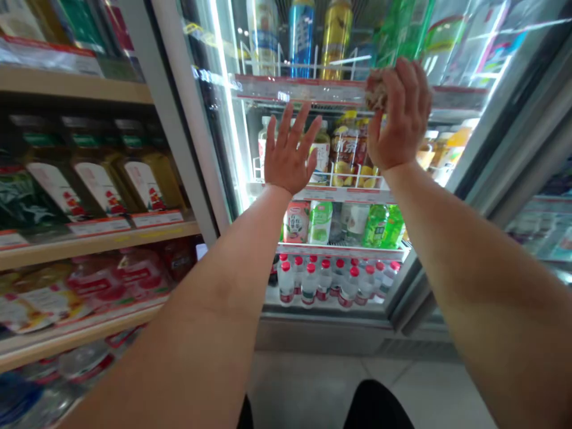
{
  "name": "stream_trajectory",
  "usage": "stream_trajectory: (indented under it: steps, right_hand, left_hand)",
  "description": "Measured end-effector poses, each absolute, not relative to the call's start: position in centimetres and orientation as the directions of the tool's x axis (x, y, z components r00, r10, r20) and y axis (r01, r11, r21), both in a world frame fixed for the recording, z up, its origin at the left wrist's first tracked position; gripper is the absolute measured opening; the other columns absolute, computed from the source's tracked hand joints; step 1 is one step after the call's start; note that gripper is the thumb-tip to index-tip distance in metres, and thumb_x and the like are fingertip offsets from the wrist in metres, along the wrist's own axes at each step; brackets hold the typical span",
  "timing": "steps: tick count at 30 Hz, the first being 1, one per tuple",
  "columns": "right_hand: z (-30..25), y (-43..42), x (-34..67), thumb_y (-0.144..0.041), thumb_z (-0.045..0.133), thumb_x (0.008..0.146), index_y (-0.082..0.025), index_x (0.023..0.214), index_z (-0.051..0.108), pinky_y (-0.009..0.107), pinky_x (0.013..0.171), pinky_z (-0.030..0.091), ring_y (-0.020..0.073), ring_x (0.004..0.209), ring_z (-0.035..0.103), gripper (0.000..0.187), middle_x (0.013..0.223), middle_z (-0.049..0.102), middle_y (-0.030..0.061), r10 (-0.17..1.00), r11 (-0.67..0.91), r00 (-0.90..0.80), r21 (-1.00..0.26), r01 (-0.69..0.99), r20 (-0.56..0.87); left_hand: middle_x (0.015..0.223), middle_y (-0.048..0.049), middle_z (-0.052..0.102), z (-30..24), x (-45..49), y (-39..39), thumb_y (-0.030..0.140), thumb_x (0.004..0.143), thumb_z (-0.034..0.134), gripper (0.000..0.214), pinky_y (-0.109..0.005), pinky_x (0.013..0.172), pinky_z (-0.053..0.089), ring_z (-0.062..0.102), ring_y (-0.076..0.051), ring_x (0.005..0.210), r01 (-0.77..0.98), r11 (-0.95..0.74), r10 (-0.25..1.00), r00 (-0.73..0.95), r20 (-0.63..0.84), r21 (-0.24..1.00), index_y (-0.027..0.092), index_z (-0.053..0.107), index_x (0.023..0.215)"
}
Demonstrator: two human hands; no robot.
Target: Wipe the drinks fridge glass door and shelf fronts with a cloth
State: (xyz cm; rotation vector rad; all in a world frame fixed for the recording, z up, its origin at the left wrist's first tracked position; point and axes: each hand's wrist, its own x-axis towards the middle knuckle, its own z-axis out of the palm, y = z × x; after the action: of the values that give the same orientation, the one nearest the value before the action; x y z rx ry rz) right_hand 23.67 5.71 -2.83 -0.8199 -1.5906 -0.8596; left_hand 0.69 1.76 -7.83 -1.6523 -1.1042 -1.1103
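My left hand (pixel 290 152) is raised with its fingers spread, palm toward the glass door (pixel 308 92) of a lit drinks cooler; I cannot tell whether it touches the pane. Higher up and to the right, my right hand (pixel 402 116) has its fingers curled over a crumpled brownish cloth (pixel 376 92), held at the glass by the second shelf's edge. Most of the cloth is hidden under the fingers. Behind the hands stand dark tea bottles with yellow caps (pixel 346 143) and, above, a blue can (pixel 301 39) and a gold can (pixel 336 39).
Wooden shelves (pixel 89 241) with juice bottles (pixel 138 170) run along the left. Red-capped water bottles (pixel 309 283) fill the cooler's bottom. A metal door frame (pixel 451 238) stands on the right. Below are the tiled floor (pixel 308 381) and my dark-clothed knee (pixel 378 408).
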Motion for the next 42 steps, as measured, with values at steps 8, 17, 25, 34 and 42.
stream_trajectory:
  steps: [8,17,25,34,42]
  right_hand:
    - [-2.6,4.6,23.8,-0.049,0.034,0.101,-0.032,0.154,0.031,0.050,0.130,0.013,0.0153,0.158,0.004,0.056,0.169,0.021,-0.0071,0.150,0.484,-0.489,0.367,0.794,0.859]
    - [-4.2,5.9,23.5,-0.037,0.017,0.108,-0.029,0.148,0.044,0.051,0.127,0.021,0.0181,0.154,0.022,0.049,0.162,0.036,0.0023,0.089,0.571,-0.259,0.164,0.805,0.962]
    - [-4.5,6.9,23.5,-0.035,0.018,0.107,-0.027,0.148,0.042,0.055,0.125,0.022,0.0226,0.151,0.025,0.048,0.161,0.038,0.0044,0.032,0.516,0.051,-0.060,0.855,0.998]
    - [-4.7,6.6,23.2,-0.030,0.026,0.102,-0.020,0.148,0.046,0.062,0.124,0.017,0.0310,0.151,0.025,0.051,0.161,0.036,0.0101,0.015,0.569,0.007,-0.014,0.822,1.000]
    - [-5.1,6.9,24.0,-0.043,0.033,0.101,-0.026,0.148,0.047,0.051,0.127,0.023,0.0242,0.155,0.022,0.051,0.164,0.036,0.0005,-0.063,0.561,-0.569,0.501,0.659,0.820]
  left_hand:
    - [0.160,0.0292,0.004,-7.6,0.6,2.7,0.046,0.098,0.028,0.061,-0.034,0.127,-0.021,-0.028,-0.002,0.146,0.959,-0.247,0.256,0.206,0.945,-0.142,0.042,0.028,0.158]
    - [0.161,0.0274,0.015,-7.5,0.8,2.1,0.052,0.100,0.006,0.064,-0.030,0.126,-0.021,-0.034,0.001,0.142,0.975,-0.127,0.283,0.209,0.936,-0.180,0.037,0.030,0.158]
    - [0.160,0.0293,0.020,-7.5,0.3,3.0,0.067,0.092,0.024,0.076,-0.027,0.110,-0.044,-0.052,0.000,0.130,0.948,-0.248,0.291,0.270,0.918,-0.200,0.035,0.016,0.160]
    - [0.160,0.0299,0.011,-7.3,0.5,1.8,0.053,0.096,0.028,0.064,-0.033,0.127,-0.023,-0.022,-0.005,0.150,0.927,-0.358,0.292,0.222,0.930,-0.109,0.041,0.030,0.158]
    - [0.164,0.0211,-0.001,-7.4,0.9,1.8,0.042,0.098,0.038,0.065,-0.040,0.130,-0.016,-0.015,-0.013,0.154,0.959,-0.258,0.278,0.189,0.942,-0.117,0.032,0.027,0.161]
